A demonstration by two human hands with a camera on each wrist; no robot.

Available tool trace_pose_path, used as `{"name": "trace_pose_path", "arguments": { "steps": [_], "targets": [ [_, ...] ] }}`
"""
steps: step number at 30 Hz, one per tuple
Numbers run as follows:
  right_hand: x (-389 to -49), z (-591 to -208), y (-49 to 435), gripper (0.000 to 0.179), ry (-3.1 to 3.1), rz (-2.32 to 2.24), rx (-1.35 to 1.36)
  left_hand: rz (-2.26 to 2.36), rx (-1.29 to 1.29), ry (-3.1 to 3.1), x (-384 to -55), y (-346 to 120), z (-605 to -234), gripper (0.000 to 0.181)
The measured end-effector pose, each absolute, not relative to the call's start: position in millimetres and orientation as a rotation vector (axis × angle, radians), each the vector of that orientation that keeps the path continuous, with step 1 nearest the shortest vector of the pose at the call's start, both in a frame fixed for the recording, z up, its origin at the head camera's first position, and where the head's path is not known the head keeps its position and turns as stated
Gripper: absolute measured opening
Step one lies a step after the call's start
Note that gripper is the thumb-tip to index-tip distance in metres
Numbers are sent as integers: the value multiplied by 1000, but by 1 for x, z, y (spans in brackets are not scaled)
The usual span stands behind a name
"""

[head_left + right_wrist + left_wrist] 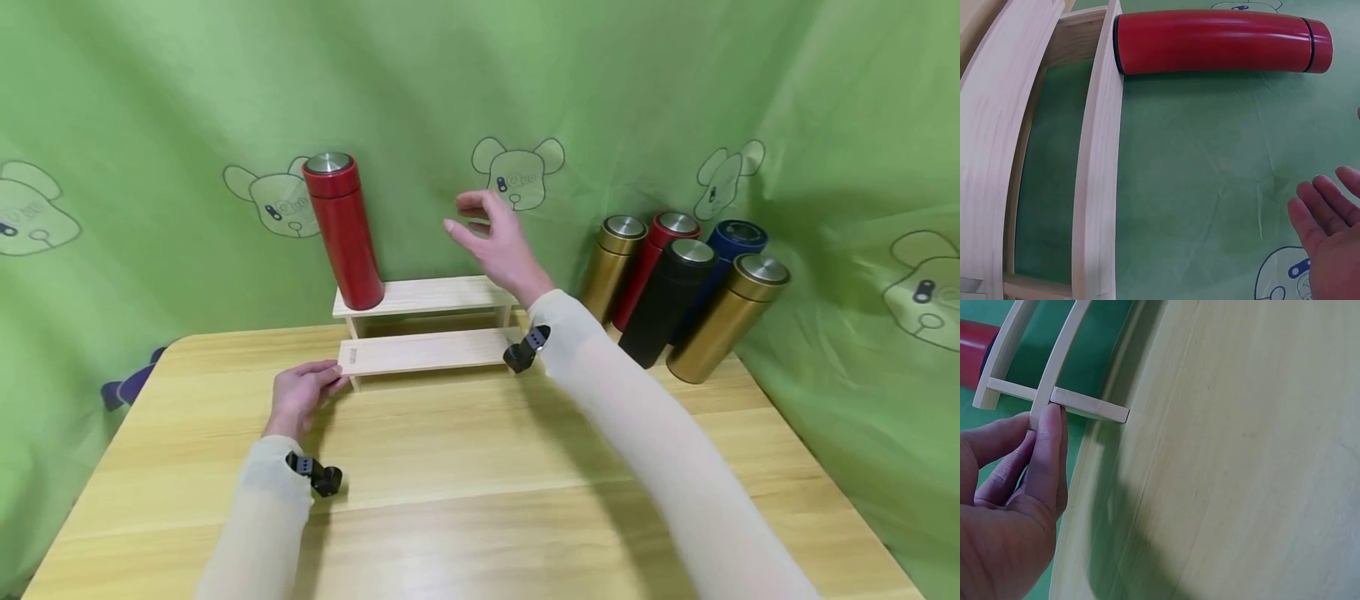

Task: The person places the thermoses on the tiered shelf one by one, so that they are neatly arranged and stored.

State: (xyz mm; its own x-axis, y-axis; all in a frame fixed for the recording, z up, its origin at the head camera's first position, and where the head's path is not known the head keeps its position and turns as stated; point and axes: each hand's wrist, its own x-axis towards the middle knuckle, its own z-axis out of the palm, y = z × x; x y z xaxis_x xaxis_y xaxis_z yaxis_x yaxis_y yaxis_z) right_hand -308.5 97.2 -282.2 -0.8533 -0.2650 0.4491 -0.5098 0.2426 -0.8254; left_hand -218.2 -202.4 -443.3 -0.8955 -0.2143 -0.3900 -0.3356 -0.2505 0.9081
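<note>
A two-step wooden rack (427, 352) stands near the table's back edge. On the left end of its upper step, a red thermos bottle (345, 233) with a steel-topped lid stands upright. My left hand (300, 392) pinches the left end of the lower step; the left wrist view shows thumb and fingers (1047, 450) on the board's end. My right hand (498, 237) is raised above the right part of the rack, holding nothing, its fingers loosely bent and apart from the bottle. In the right wrist view its fingers (1322, 206) are spread over the green cloth.
Several more bottles stand close together at the right back: two gold (611, 267) (727, 321), one red (660, 250), one black (663, 308) and one blue (731, 246). Green cloth (420, 100) with bear-head prints hangs behind the wooden table (480, 500).
</note>
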Motion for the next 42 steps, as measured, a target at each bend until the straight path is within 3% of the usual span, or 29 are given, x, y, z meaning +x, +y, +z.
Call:
{"name": "trace_pose_path", "arguments": {
  "steps": [21,42],
  "targets": [
    [-288,-283,156,48,-2262,1647,513,2352,-701,1828,-217,-206,-445,41],
    [-244,-293,225,41,-2136,1562,374,2327,-672,1845,-217,-203,-443,42]
  ]
}}
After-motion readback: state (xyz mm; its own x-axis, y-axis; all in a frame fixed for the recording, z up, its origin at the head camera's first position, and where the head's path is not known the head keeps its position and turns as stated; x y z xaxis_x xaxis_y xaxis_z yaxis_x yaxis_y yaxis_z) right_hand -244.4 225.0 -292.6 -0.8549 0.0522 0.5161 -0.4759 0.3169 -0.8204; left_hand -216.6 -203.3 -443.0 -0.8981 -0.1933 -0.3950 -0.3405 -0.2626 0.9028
